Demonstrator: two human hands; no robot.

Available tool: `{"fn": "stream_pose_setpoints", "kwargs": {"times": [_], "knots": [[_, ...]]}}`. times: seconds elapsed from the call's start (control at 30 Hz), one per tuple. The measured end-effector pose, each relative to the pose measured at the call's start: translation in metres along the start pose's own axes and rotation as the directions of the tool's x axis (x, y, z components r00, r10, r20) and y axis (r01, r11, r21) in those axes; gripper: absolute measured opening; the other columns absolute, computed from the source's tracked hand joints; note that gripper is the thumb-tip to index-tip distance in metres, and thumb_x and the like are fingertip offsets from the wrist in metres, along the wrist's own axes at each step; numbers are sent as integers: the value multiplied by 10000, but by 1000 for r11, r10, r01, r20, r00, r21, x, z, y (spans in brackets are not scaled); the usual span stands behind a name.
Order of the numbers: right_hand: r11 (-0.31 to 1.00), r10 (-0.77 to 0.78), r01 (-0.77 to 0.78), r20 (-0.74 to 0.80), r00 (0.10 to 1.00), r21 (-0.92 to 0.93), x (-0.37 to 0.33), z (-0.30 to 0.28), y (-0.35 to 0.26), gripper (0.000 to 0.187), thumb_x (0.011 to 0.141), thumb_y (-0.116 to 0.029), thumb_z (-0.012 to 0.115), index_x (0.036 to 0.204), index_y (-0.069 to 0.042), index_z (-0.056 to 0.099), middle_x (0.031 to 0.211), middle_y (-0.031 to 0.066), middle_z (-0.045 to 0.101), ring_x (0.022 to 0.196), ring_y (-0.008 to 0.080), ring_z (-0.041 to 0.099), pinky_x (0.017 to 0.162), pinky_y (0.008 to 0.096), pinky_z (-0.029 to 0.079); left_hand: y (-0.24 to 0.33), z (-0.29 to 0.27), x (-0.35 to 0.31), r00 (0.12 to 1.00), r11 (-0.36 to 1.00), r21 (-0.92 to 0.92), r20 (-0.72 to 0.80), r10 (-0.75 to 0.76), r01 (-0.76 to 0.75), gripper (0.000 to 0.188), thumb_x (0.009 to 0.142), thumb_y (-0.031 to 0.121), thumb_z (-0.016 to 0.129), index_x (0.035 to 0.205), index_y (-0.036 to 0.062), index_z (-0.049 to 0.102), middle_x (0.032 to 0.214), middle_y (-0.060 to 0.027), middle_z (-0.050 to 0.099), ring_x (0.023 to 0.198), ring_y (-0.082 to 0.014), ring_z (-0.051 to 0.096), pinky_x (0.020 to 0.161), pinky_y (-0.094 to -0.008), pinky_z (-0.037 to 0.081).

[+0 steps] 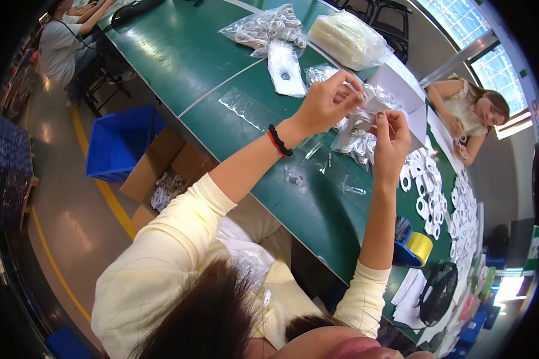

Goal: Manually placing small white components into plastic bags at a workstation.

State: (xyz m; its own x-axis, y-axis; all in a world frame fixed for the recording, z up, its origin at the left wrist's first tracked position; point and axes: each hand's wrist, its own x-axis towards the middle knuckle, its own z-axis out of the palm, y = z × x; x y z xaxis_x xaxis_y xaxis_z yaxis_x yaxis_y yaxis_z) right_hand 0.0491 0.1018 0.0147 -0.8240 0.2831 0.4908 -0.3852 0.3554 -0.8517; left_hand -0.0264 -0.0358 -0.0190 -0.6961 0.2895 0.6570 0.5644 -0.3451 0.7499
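Note:
My left hand (332,102), with a black and red band (278,141) at its wrist, is raised over the green table, its fingertips pinched together. My right hand (391,139) is beside it, thumb and fingers also closed in a pinch. What lies between the fingertips is too small to make out. Just below and behind the hands are coiled white cables (356,143), some in clear plastic bags. An open white box (401,90) stands right behind my hands. Thin clear plastic bags (245,110) lie flat on the table to the left.
Farther back lie a bag of white cables (269,27) and a wrapped pale stack (348,39). Many white ring-shaped pieces (425,185) spread at right, near a yellow tape roll (419,246). A blue bin (123,143) and a cardboard box (156,161) stand at left. A co-worker (464,113) sits opposite.

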Motion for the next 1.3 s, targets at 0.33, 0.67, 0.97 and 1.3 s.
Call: {"fn": "stream_pose_setpoints", "kwargs": {"times": [0.33, 0.67, 0.97, 1.3], "knots": [[989, -15, 21, 44, 999, -147, 5, -10, -11, 132, 899, -121, 540, 881, 10, 540, 778, 45, 597, 703, 93, 569, 626, 218, 481, -4, -1, 2, 995, 993, -82, 58, -76, 80, 117, 873, 53, 556, 962, -22, 562, 906, -73, 641, 874, -115, 621, 746, -241, 508], [990, -39, 48, 68, 997, -135, 5, -11, -9, 150, 869, -106, 583, 959, 12, 602, 789, 41, 623, 712, 87, 570, 661, 205, 461, -4, -1, 2, 993, 986, -116, 50, -112, 117, 114, 891, 39, 512, 974, -23, 560, 917, -88, 651, 862, -130, 632, 761, -240, 510], [968, -120, 141, 113, 986, -206, 11, -21, -9, 148, 866, -47, 551, 987, 27, 592, 836, 48, 624, 745, 95, 578, 692, 221, 468, 0, -2, 3, 965, 922, -296, 149, -214, 250, 169, 920, 74, 461, 1082, 49, 504, 908, -111, 647, 820, -155, 647, 723, -270, 543], [997, -77, 65, 280, 957, 49, 17, -38, -7, 170, 846, 12, 487, 986, 30, 583, 943, 64, 608, 867, 112, 560, 804, 240, 439, 5, -3, 3, 955, 869, -407, 204, -214, 281, 162, 895, 18, 439, 1035, 68, 504, 916, -63, 606, 854, -112, 627, 706, -252, 552]]}}
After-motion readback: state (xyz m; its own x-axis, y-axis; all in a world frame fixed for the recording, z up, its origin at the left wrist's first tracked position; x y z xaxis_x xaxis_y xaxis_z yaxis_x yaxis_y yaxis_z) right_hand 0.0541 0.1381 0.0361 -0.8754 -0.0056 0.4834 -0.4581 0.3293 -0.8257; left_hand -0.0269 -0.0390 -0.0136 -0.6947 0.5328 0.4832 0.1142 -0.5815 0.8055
